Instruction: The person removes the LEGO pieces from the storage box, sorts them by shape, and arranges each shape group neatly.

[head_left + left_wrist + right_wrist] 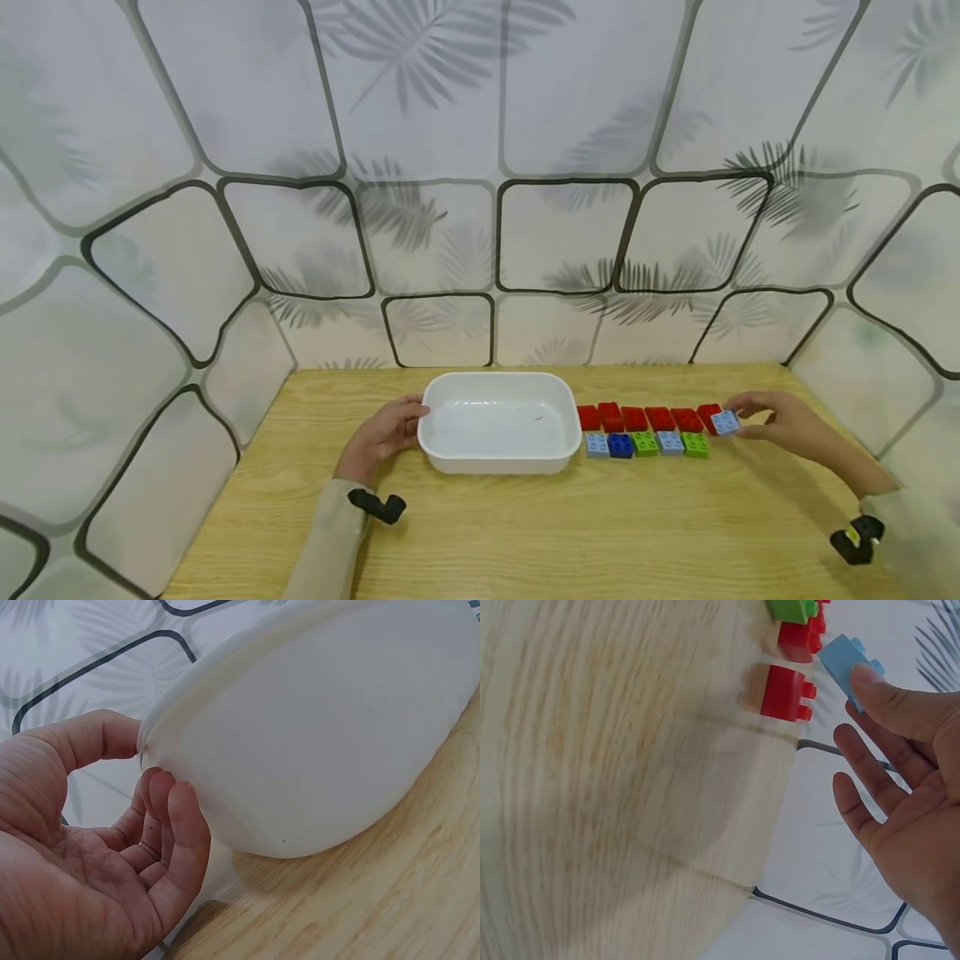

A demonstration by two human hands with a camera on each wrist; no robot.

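Observation:
A white rectangular tray stands on the table. My left hand holds it by its left end; in the left wrist view the thumb or forefinger meets the rim and curled fingers lie against the outer wall. At the right, my right hand pinches a light blue toy building block between thumb and finger, raised off the table. Below the light blue block in the right wrist view, a red block rests on the wood, and the other fingers touch nothing.
Several red blocks form a back row right of the tray. The front row has light blue, dark blue and green blocks. Patterned cloth walls border the wooden table at the back and sides.

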